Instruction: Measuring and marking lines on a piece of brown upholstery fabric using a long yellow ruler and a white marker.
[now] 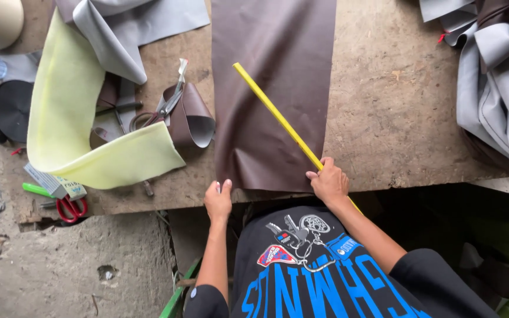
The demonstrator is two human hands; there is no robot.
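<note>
A long strip of dark brown leatherette (272, 88) lies flat on the worn wooden table (384, 106), running away from me. My left hand (218, 200) rests with fingers closed on the strip's near left corner at the table edge. My right hand (329, 181) grips a long yellow ruler (275, 115), which lies slanted across the brown strip, its far end toward the upper left.
Pale yellow foam sheet (72, 118) curls at the left, with grey fabric (119, 29) above it. Metal scissors (169, 103) and a curled brown offcut (192, 118) lie beside the strip. Red-handled scissors (70, 207) sit near the table edge. Grey fabric pile (496, 88) lies right.
</note>
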